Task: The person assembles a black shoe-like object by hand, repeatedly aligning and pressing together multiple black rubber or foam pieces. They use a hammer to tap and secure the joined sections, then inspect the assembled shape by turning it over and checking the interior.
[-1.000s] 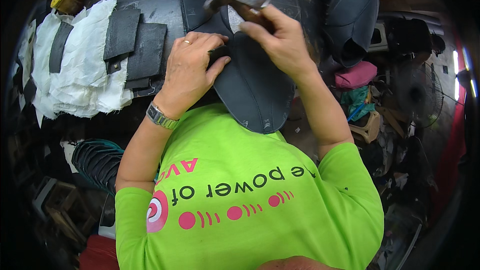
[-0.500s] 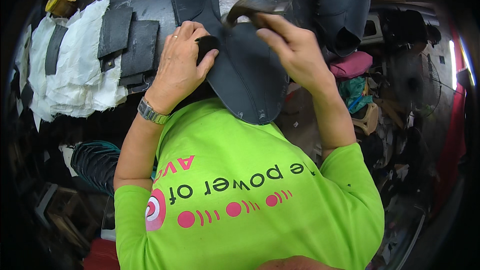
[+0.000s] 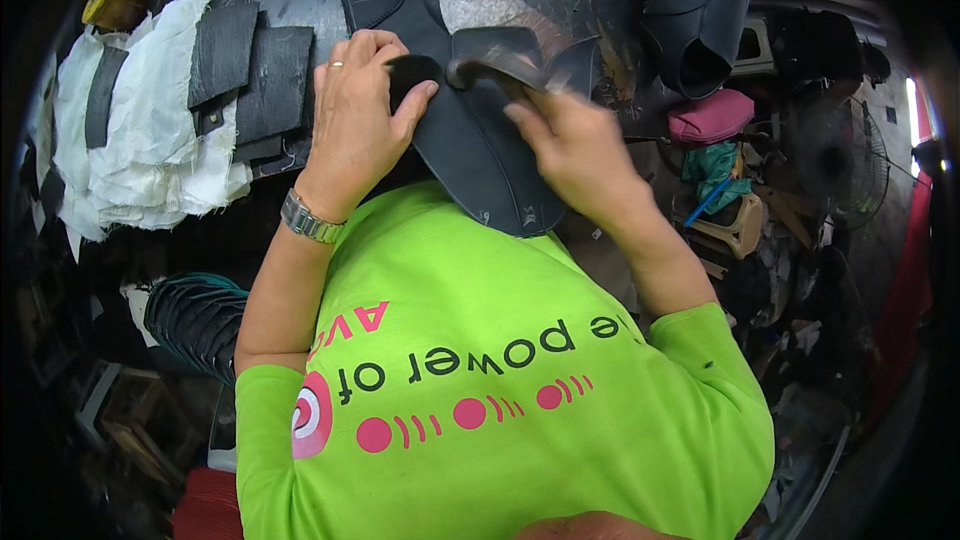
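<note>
A black leather shoe upper (image 3: 480,165), with a stitched seam down its middle, lies across the near edge of the dark worktable and reaches over my lap. My left hand (image 3: 355,125) is closed on a folded-up flap at the upper's left side, thumb against the leather. In my right hand (image 3: 580,145) I grip a cobbler's hammer (image 3: 500,68), blurred by motion. Its curved metal head is at the upper, just right of the folded flap; whether it touches I cannot tell. Part of the hammer's handle is hidden by my fingers.
White cloth pieces (image 3: 150,120) and black strips (image 3: 275,80) lie on the left, near a yellow tub (image 3: 113,2). A finished-looking black upper (image 3: 700,15) stands at the back right. Beyond are a pink pouch (image 3: 710,117), a stool (image 3: 738,230) and a fan (image 3: 850,160).
The hammer head has come down towards the leather beside the folded flap, and my right hand has dropped lower. My left hand keeps its hold on the flap.
</note>
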A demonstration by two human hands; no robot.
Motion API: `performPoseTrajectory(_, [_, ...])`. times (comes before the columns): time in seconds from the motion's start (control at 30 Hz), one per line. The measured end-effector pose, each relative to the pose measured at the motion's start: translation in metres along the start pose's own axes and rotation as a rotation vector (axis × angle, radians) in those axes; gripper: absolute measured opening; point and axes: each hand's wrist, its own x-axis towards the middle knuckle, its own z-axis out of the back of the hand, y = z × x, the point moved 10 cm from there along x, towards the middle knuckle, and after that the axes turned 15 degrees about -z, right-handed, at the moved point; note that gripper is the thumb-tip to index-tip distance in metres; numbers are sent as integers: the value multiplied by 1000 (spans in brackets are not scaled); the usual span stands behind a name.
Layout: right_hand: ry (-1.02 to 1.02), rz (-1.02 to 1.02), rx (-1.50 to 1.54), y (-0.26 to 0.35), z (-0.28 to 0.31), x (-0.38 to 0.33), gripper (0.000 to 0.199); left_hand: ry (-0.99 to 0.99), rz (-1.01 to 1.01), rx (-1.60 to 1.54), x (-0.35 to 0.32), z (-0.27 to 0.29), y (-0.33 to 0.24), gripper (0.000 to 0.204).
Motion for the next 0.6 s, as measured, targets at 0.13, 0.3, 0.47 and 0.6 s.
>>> performPoseTrajectory(0.13, [-16,129,-55,-10,9,7,33,-16,-3,-21,0,0,0,31])
performPoseTrajectory(0.3, [-403,48,-120,-51,59,67,28,-68,-28,-49,-2,6,-5,28])
performPoseTrajectory(0.47, [-285,192,152,-30,52,91,63,-166,-62,-242,-3,17,-19,18])
performPoseTrajectory(0.6, [647,87,349,8,-17,91,89,-235,-13,-300,-1,25,-26,19])
